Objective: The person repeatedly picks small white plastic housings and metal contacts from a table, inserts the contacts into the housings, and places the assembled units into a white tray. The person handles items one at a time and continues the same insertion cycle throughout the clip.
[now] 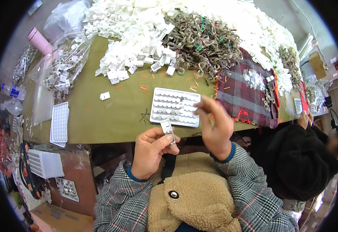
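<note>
My left hand (150, 150) is closed around a small white plastic housing (166, 127) with a metal part at its lower end, held upright in front of my chest. Just beyond it lies a white tray (156, 101) with rows of round pockets, and small round metal pieces sit in some of them. Over the tray's right edge is my right hand (216, 124), thumb and fingers drawn together in a pinch. Motion softens its fingertips, and whatever they hold is too small to make out.
Behind the tray rise a heap of white housings (138, 42) and a tangle of grey-brown looped parts (204, 42). Orange strips (143, 88) lie scattered. Stacked trays (60, 123) stand left. A plaid cloth (244, 89) lies right; a person in black (296, 158) sits beyond.
</note>
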{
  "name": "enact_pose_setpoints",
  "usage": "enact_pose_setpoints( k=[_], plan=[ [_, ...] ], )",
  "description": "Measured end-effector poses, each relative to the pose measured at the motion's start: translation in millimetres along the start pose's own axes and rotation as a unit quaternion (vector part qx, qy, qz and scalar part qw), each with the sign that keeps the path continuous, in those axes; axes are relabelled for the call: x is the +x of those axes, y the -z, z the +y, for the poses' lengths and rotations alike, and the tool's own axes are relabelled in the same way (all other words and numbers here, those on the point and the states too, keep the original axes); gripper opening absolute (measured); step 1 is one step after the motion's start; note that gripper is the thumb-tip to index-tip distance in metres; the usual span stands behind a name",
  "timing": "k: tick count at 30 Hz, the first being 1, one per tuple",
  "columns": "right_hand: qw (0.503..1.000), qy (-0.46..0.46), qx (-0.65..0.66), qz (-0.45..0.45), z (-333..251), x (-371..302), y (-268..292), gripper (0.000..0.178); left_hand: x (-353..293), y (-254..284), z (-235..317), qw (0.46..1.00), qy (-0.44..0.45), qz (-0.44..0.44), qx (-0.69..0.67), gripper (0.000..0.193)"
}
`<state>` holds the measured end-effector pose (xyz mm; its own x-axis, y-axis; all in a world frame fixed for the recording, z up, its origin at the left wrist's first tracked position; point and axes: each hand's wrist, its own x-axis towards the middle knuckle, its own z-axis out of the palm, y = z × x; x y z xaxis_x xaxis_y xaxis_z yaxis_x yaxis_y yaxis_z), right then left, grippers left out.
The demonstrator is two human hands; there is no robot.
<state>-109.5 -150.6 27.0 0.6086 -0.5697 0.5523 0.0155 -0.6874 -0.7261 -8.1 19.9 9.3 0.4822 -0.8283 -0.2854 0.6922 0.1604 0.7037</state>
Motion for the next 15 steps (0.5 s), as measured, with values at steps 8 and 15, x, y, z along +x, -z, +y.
enact_pose_setpoints(
  k=[8,15],
  plan=[
    [0.986,0.075,-0.122,-0.082,46,28,-17,0.027,14,1,-2,0.995,0.072,-0.031,0.063,0.018],
    [0.981,0.054,-0.132,-0.130,41,33,-13,0.028,18,3,-1,0.997,0.063,-0.028,0.043,0.024]
  ],
)
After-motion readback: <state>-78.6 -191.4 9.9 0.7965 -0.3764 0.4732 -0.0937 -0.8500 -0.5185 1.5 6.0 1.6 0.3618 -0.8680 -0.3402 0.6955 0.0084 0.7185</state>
